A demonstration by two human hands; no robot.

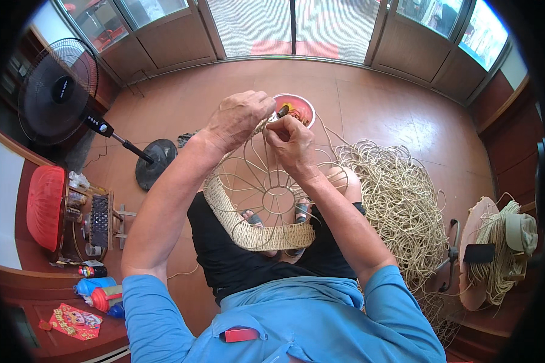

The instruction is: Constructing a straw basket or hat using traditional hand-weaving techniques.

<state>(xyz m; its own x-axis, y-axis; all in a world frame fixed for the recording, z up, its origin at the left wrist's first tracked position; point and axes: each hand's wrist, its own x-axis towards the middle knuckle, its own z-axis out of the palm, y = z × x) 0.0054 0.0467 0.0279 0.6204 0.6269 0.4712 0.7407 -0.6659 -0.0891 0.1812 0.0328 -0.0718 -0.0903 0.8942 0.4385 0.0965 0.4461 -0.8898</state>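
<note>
A round wire basket frame [278,199] with thin spokes and a small centre ring rests across my lap. Braided straw-coloured cord is woven in a band [224,209] around its near and left sides. My left hand [242,115] is closed on the far rim of the frame. Beside it, my right hand [292,144] is closed in a pinch at the same rim, apparently on the straw cord; the fingers hide most of it. Just beyond the hands stands a pink-rimmed bowl [310,109] with a dark-handled item and small reddish things in it.
A large heap of loose straw cord [393,202] lies on the floor at my right. Further right, coiled cord [496,254] sits by a round board [471,275]. A black standing fan [60,91] is at far left. Red basin [45,206] and bottles [97,285] are on the left.
</note>
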